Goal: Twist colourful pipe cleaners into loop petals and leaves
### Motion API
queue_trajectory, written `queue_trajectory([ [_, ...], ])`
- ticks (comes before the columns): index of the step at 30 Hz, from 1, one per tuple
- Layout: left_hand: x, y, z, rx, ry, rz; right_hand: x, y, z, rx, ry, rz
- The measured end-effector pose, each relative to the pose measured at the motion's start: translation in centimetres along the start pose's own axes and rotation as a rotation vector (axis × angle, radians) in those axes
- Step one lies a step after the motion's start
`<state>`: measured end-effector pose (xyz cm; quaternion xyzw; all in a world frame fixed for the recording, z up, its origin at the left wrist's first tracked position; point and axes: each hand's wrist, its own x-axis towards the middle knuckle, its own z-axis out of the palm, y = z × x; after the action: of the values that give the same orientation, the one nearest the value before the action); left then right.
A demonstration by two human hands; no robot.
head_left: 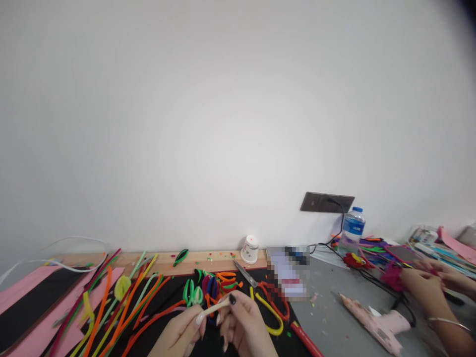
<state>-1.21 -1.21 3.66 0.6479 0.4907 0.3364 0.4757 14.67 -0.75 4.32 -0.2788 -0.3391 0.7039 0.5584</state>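
Note:
At the near middle of the table, a pale cream strip (pixel 216 308), likely a pipe cleaner, is stretched between my two hands. My left hand (pixel 180 331) pinches its lower left end. My right hand (pixel 246 323), with dark-painted nails, grips the upper right end between thumb and finger. Just beyond my fingers lie bent loops of fuzzy pipe cleaner: green loops (pixel 192 293), a purple and blue loop (pixel 210 286) and orange loops (pixel 226 279). Scissors with red handles (pixel 286 310) rest right of them, and a bent yellow pipe cleaner (pixel 275 331) lies by my right hand.
Long orange pipe cleaners (pixel 124 310) and other colours spread at left. A paper cup (pixel 249 250) stands upside down near the wall. At right are a pink glue gun (pixel 375 322), a water bottle (pixel 353 230), cables, and a co-worker's hands (pixel 424 285) at a magenta fuzzy piece (pixel 393 277).

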Motion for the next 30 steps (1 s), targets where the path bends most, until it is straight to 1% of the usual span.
queue_trajectory([
  [1, 0.2, -0.4, 0.2, -0.022, -0.012, -0.007, 0.0, 0.1, 0.0, -0.042, -0.001, -0.018],
  [3, 0.7, -1.3, 0.6, -0.22, -0.122, -0.019, 0.1, 0.3, 0.0, -0.12, 0.008, -0.049],
  [5, 1.1, -2.0, 1.0, -0.338, -0.206, 0.005, 0.2, 0.4, 0.0, -0.174, 0.021, -0.081],
  [7, 1.2, -2.3, 1.1, -0.381, -0.246, 0.021, 0.2, 0.4, 0.0, -0.206, 0.023, -0.094],
  [11, 1.1, -2.2, 1.1, -0.41, -0.37, -0.027, -0.1, 0.4, 0.1, -0.282, 0.044, -0.098],
  [13, 1.0, -2.0, 1.1, -0.428, -0.38, -0.038, -0.3, 0.4, 0.1, -0.328, 0.073, -0.121],
  [15, 0.9, -1.9, 1.1, -0.45, -0.346, -0.046, -0.4, 0.5, 0.1, -0.37, 0.098, -0.145],
  [17, 0.8, -1.7, 1.1, -0.475, -0.341, -0.073, -0.4, 0.5, 0.0, -0.399, 0.117, -0.161],
  [21, 0.8, -1.5, 1.2, -0.48, -0.366, -0.115, -0.5, 0.4, 0.0, -0.414, 0.123, -0.167],
  [27, 1.1, -2.2, 1.3, -0.526, -0.342, -0.178, -0.4, 0.3, 0.0, -0.439, 0.125, -0.154],
  [30, 1.2, -2.2, 1.2, -0.598, -0.383, -0.206, -0.3, 0.4, 0.0, -0.455, 0.131, -0.148],
])
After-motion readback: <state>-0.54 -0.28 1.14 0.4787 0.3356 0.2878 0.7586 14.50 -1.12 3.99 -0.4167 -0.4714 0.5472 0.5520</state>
